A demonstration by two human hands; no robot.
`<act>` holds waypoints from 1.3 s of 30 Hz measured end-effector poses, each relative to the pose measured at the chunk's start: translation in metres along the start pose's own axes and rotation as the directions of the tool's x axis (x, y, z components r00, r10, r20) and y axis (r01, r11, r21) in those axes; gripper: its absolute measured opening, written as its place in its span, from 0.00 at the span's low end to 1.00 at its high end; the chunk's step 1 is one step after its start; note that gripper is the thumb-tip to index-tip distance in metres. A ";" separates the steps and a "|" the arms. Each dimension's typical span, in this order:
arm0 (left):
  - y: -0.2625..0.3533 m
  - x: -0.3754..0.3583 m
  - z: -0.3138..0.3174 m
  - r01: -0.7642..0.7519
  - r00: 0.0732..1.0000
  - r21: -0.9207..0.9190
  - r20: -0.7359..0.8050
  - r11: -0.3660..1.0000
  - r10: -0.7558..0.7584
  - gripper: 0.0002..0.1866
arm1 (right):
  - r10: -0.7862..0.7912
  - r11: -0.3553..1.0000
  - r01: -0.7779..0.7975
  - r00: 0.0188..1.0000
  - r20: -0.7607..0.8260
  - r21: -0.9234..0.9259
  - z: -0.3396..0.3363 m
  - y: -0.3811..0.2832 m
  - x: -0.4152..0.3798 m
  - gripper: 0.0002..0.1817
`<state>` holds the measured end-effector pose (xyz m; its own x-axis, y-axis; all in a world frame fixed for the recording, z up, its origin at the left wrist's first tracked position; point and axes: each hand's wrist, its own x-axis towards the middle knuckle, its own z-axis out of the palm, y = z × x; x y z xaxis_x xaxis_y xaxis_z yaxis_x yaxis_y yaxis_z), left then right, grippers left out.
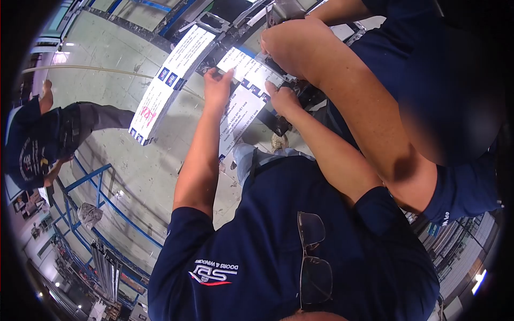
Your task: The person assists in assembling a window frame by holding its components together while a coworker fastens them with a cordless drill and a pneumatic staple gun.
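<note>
A long profile (242,115) wrapped in white printed protective film lies in front of me, its near end pointing toward my legs. It meets another white film-covered piece (241,63) near dark machine parts. My left hand (217,88) is at the left edge of these pieces, with bent fingers and the thumb on the film. On the right side, my right hand (284,100) grips the profile, thumb on top and the other fingers curled beneath. Partly hidden by its own arm, a co-worker's hand (265,43) is just beyond the pieces.
Left of my arm, a stack of film-wrapped profiles (171,80) extends over the floor. The co-worker's arm (342,85) crosses close on my right. Another person (53,134) bends at far left. A blue metal frame (101,187) and a hose (96,67) are also on the left.
</note>
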<state>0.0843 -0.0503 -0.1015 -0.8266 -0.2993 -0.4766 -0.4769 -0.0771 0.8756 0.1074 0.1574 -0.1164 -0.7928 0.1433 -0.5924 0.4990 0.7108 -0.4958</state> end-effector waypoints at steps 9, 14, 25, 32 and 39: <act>0.028 -0.083 0.025 -0.230 0.965 0.631 0.048 0.741 0.258 0.69 | -0.004 0.984 0.002 1.000 0.012 0.176 -0.011 0.007 0.021 0.47; -0.023 -0.071 0.046 -0.299 0.917 0.798 0.088 0.524 0.390 0.70 | 0.085 0.946 -0.185 0.934 0.348 0.267 -0.037 -0.008 -0.001 0.43; -0.021 -0.107 0.055 -0.369 0.815 0.879 0.150 0.302 0.560 0.48 | -0.015 0.954 -0.062 0.967 0.253 0.293 -0.037 0.005 -0.025 0.38; -0.012 -0.098 0.050 -0.366 0.857 0.888 0.205 0.280 0.473 0.49 | -0.202 0.953 0.103 0.917 0.345 0.285 -0.059 0.031 -0.080 0.35; 0.001 -0.095 0.060 -0.274 0.918 0.923 0.167 0.269 0.361 0.50 | -0.217 0.922 0.050 0.887 0.407 0.384 -0.089 0.099 -0.123 0.29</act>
<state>0.1442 0.0354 -0.0599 -0.9804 -0.1439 -0.1346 -0.1781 0.9394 0.2931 0.2229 0.2709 -0.0361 -0.6693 -0.3074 -0.6764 0.5552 0.3981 -0.7303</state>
